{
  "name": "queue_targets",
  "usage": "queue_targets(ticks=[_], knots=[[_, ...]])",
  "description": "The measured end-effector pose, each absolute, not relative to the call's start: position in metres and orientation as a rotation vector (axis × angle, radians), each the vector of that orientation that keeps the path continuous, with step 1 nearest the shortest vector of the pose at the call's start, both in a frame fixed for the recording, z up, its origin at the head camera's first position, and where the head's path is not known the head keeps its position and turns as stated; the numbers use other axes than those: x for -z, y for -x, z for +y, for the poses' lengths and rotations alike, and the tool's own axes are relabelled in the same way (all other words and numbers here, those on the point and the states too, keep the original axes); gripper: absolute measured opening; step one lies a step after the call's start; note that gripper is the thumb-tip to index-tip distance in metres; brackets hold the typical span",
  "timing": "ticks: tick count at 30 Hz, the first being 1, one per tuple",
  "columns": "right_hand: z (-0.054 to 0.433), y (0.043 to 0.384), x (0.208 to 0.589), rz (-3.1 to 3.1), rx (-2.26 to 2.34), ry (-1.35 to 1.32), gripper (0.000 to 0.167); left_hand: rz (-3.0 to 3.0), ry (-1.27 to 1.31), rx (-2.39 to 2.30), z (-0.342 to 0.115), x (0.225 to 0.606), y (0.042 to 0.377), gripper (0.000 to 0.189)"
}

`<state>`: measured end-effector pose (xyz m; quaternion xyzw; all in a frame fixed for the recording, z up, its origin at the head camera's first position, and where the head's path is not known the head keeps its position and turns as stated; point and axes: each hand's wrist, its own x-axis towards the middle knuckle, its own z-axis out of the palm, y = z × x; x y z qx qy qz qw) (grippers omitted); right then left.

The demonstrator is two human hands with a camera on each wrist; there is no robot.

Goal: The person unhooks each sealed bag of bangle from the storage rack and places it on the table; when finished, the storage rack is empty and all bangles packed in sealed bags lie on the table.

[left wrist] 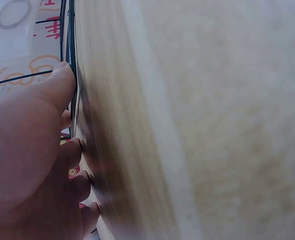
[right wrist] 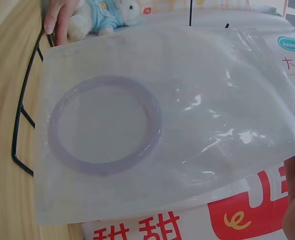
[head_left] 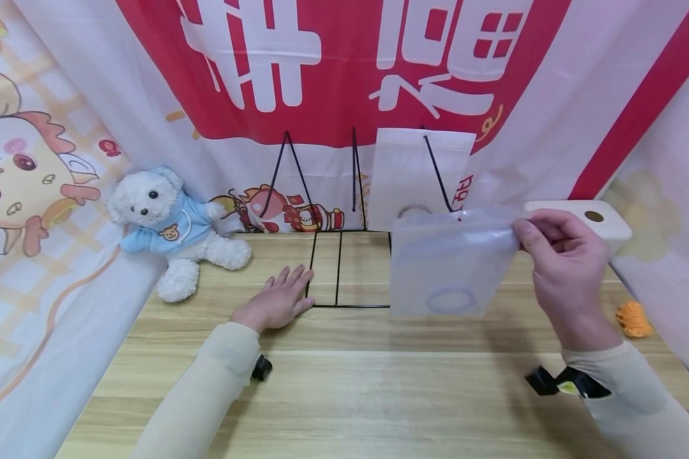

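My right hand [head_left: 568, 271] pinches the upper right corner of a clear plastic bag [head_left: 430, 255]. Inside the bag lies a pale lilac bangle [right wrist: 155, 120], close to the bottom edge. The bag's top edge is near the tip of the right hook of a black wire rack [head_left: 353, 306]; whether the hook passes through it I cannot tell. Another clear bag [head_left: 402, 166], with a ring shape in it, hangs behind on that hook. On the table, my left hand [head_left: 278, 299] rests flat with fingers spread, touching the left side of the rack's base.
A white plush bear [head_left: 166, 217] in a blue top sits at the back left. At the back right is a white box [head_left: 614, 223] with a round hole. An orange bundle [head_left: 634, 319] lies by the table's right edge. Printed cloth [head_left: 333, 83] hangs behind the rack.
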<state>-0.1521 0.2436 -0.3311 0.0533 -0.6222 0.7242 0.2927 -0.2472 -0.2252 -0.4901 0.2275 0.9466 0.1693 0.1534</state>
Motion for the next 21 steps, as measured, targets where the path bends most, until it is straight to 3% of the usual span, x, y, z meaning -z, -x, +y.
queue_targets(ticks=[5,21], knots=[[0.248,0.148,0.333,-1.631,-1.925,-0.179,0.024,2.747,-0.654,-0.461,-0.226,0.497,0.249,0.079],[0.274,0.133,0.344,-1.517,-1.910,-0.119,0.020,2.715,-0.618,-0.449,-0.215,0.469,0.235,0.074]])
